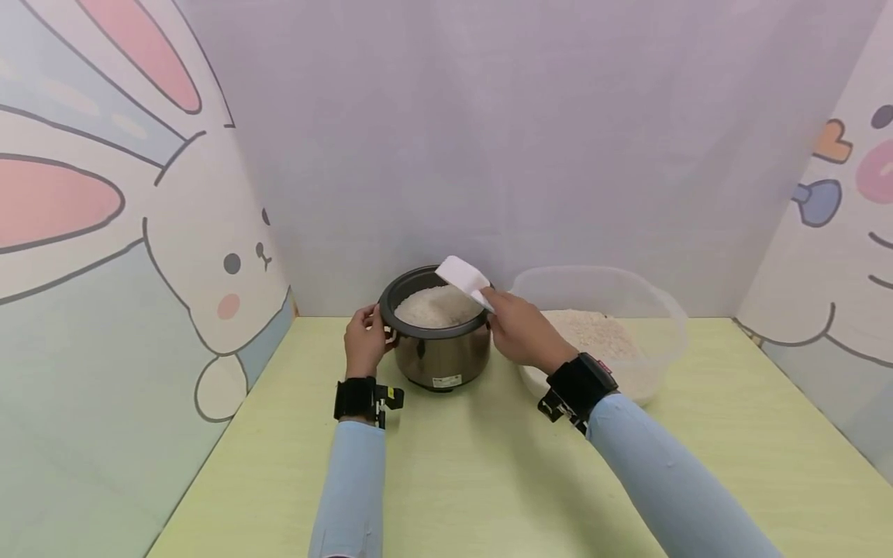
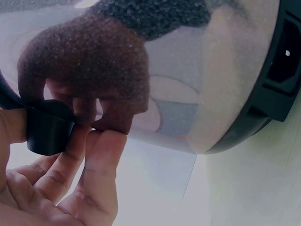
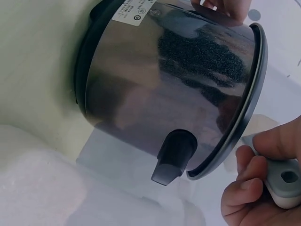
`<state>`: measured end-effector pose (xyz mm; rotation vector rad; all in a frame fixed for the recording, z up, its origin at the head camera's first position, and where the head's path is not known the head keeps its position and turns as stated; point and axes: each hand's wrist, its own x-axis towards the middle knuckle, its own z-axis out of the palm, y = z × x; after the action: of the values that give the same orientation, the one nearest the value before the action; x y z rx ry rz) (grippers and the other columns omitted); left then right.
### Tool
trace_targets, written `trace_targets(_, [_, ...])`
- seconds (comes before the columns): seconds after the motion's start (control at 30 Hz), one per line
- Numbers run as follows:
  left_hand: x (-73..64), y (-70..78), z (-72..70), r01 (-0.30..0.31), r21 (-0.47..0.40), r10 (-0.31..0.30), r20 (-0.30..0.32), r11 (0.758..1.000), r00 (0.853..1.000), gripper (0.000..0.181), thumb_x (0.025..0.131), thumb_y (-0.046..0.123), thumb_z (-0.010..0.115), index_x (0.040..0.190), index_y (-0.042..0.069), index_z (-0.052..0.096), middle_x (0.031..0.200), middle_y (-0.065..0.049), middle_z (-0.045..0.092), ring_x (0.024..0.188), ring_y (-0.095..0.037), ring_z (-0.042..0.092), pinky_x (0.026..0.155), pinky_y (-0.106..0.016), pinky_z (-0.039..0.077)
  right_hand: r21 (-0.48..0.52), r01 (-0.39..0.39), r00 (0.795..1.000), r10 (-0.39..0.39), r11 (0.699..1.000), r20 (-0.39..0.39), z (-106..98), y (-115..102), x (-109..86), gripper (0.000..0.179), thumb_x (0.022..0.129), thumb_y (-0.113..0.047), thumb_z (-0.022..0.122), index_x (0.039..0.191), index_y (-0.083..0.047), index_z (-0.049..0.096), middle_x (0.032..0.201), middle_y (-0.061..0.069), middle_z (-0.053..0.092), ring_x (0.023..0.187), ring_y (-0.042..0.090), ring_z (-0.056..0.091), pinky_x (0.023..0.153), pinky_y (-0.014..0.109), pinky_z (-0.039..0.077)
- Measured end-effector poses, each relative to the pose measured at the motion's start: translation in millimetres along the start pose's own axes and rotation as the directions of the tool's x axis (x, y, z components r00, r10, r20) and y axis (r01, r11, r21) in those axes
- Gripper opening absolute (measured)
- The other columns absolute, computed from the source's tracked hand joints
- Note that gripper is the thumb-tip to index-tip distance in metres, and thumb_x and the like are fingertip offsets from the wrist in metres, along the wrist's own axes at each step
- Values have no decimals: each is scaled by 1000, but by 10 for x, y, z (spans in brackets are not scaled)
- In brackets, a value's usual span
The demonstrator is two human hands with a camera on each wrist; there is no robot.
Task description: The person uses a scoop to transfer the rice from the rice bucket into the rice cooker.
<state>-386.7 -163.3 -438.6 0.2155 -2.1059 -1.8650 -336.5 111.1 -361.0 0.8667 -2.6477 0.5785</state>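
A dark, shiny rice cooker (image 1: 443, 358) with a black rim and no lid stands near the back wall. White rice (image 1: 429, 307) is heaped inside it. My left hand (image 1: 364, 342) holds the cooker's black side handle (image 2: 49, 129), thumb on one side and fingers on the other. Over the right part of the cooker's opening, my right hand (image 1: 522, 328) grips a white scoop (image 1: 460, 274) by its handle. The scoop's cup is tilted above the rice, and its inside is turned from view. In the right wrist view, fingers curl round the grey-and-white scoop handle (image 3: 284, 181).
Right of the cooker stands a translucent plastic tub (image 1: 673, 314) with pale grains (image 1: 593, 332) in it, partly behind my right wrist. The yellow-green tabletop (image 1: 446, 473) ends at a pale back wall (image 1: 488, 155). Rabbit-printed panels (image 1: 202, 256) flank the table.
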Motion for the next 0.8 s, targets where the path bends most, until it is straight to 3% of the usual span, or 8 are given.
trace_targets(0.1, [-3, 7, 3, -4, 1, 4, 0, 1000, 1000, 42, 109, 38, 51, 137, 7, 59, 113, -17, 66, 88, -30, 69, 74, -39, 65, 14, 23, 997, -22, 1000, -71, -24, 80, -36, 50, 102, 1, 48, 150, 12, 38, 124, 33, 60, 109, 43, 62, 89, 54, 55])
trace_targets(0.23, [-1, 4, 9, 5, 3, -5, 2, 1000, 1000, 42, 109, 38, 51, 137, 7, 59, 113, -16, 65, 87, -28, 68, 74, -38, 65, -6, 43, 981, -44, 999, -191, -77, 262, -124, 49, 100, 3, 50, 147, 12, 42, 106, 30, 64, 85, 36, 61, 70, 49, 53])
trace_targets(0.37, [-5, 3, 13, 17, -1, -17, 9, 1000, 1000, 41, 109, 37, 52, 136, 8, 59, 113, -16, 64, 87, -28, 67, 73, -37, 65, -54, 13, 967, -26, 998, -255, -164, 535, -281, 45, 98, 5, 51, 142, 13, 47, 96, 29, 65, 77, 35, 60, 63, 49, 51])
trace_targets(0.47, [-9, 0, 11, 14, -2, -14, 15, 1000, 1000, 41, 109, 37, 52, 136, 7, 59, 113, -16, 63, 88, -29, 67, 73, -37, 65, -73, -42, 979, 26, 996, -200, -269, 745, -428, 42, 99, 5, 51, 141, 14, 48, 101, 30, 66, 82, 39, 63, 67, 49, 50])
trace_targets(0.6, [-7, -14, 4, -3, -5, 3, 5, 1000, 1000, 40, 109, 36, 52, 135, 7, 59, 112, -16, 63, 87, -28, 66, 72, -37, 65, -89, -107, 993, 102, 990, -60, -425, 979, -601, 37, 101, 3, 49, 136, 12, 52, 107, 30, 67, 88, 39, 65, 71, 49, 49])
trace_targets(0.8, [-19, -34, -2, -6, 1, 6, 6, 1000, 1000, 41, 109, 37, 52, 135, 6, 59, 111, -16, 63, 85, -26, 65, 71, -36, 65, -112, -189, 972, 202, 976, 123, -622, 1228, -811, 28, 100, 4, 47, 125, 13, 55, 100, 26, 66, 72, 24, 57, 65, 40, 43])
